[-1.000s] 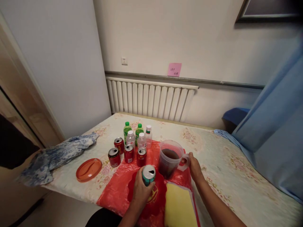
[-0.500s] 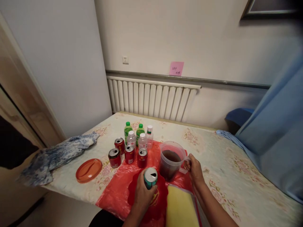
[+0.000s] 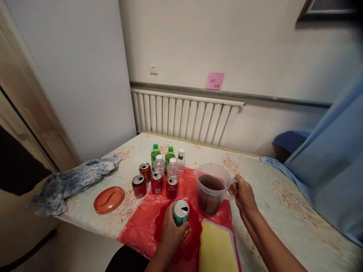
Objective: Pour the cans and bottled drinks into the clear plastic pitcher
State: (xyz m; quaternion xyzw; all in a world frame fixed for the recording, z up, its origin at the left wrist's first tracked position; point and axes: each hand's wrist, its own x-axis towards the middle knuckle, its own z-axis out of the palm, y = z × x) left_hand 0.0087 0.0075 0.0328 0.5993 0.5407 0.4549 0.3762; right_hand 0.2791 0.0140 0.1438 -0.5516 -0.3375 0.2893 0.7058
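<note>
- Two grips at once, and that's the step in hand: the left hand [image 3: 172,234] steadies a teal can [image 3: 180,217] over the red scalloped tray [image 3: 197,223], and the right hand [image 3: 244,194] holds the clear jug [image 3: 210,201] by its handle [image 3: 229,197]
- Left fingers curled round the can's side, right fingers closed in tight, so both hands narrow and full
- The can is near enough upright, mouth open; whether it touches the tray, I can't tell
- The jug is just beyond the tray, to the right, its base on the red plastic sheet [image 3: 138,226] or slightly off it, can't call that one
- Next move, as I judge it: any shift of that jug calls for a level wrist, with plenty of dark liquid [image 3: 210,183] to slosh
- Inside the teal can? Hidden
- Farther back, four red cans [image 3: 157,184] stand open, contents unseen, near three white-capped bottles [image 3: 172,169] and two green-capped bottles [image 3: 155,155]
</note>
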